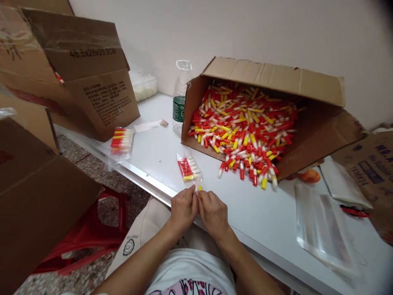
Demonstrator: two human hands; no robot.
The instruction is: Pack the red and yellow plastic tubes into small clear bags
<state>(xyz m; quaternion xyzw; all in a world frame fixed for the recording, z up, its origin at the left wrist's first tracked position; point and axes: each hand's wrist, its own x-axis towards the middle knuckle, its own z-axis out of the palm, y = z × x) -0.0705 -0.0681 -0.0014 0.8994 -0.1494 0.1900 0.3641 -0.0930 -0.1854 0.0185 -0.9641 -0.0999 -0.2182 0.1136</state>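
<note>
At the front edge of the white table, my left hand [184,206] and my right hand [213,209] are closed side by side, both pinching the open end of a clear plastic bag [188,168]. Inside the bag lie red and yellow tubes with white ends in a row, pointing away from my hands. A bit of yellow shows at my right fingertips. Beyond the bag, a cardboard box [273,82] lies open toward me, heaped with loose red, yellow and white tubes [242,123], some spilling onto the table [153,159].
A filled bag [121,142] lies at the left table edge, near a tall carton [101,94]. A plastic bottle [178,104] stands left of the open box. Clear empty bags [322,225] lie at the right. Below left are a red stool [89,233] and another carton [39,192].
</note>
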